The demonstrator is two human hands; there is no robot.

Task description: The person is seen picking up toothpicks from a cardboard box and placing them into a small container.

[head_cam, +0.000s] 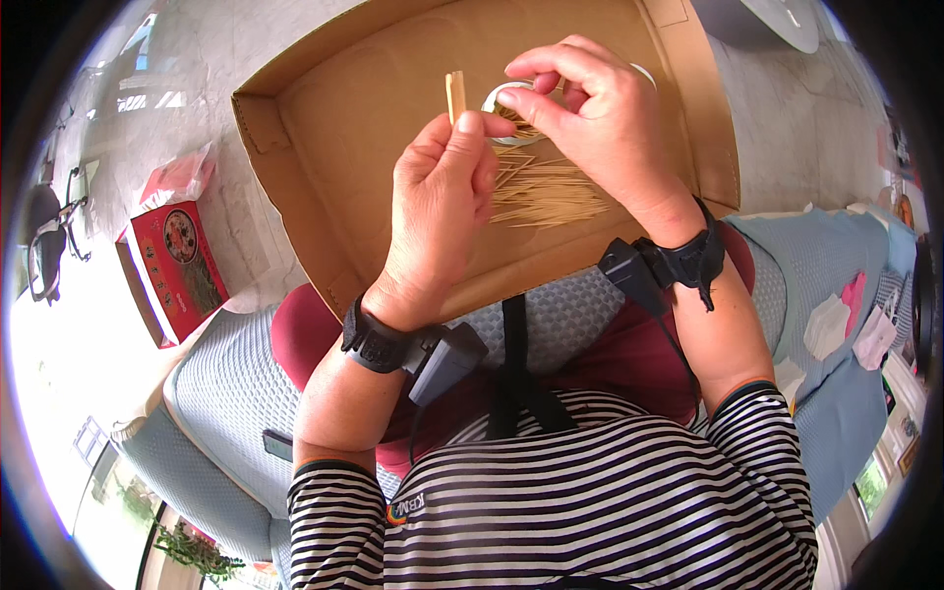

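My left hand [446,184] grips a short, pale, wood-coloured piece [456,96] upright between thumb and fingers; it may be a small bundle of sticks or a sleeve. My right hand [590,110] hovers over a white round container [490,103], its thumb and index finger apart with nothing visible between them. Thin wooden sticks [525,131] lie inside that container, partly hidden by the hand. Below both hands, a loose pile of similar thin sticks [549,195] rests on the floor of a shallow cardboard box [354,118]. A white rim [645,74] shows behind my right hand.
The cardboard box stands before my knees on the seat's edge. A red printed box [181,265] and a plastic-wrapped packet [177,177] are at left. A phone [278,445] lies on the blue quilted sofa cover [228,383]. Cloth items [830,324] lie at right.
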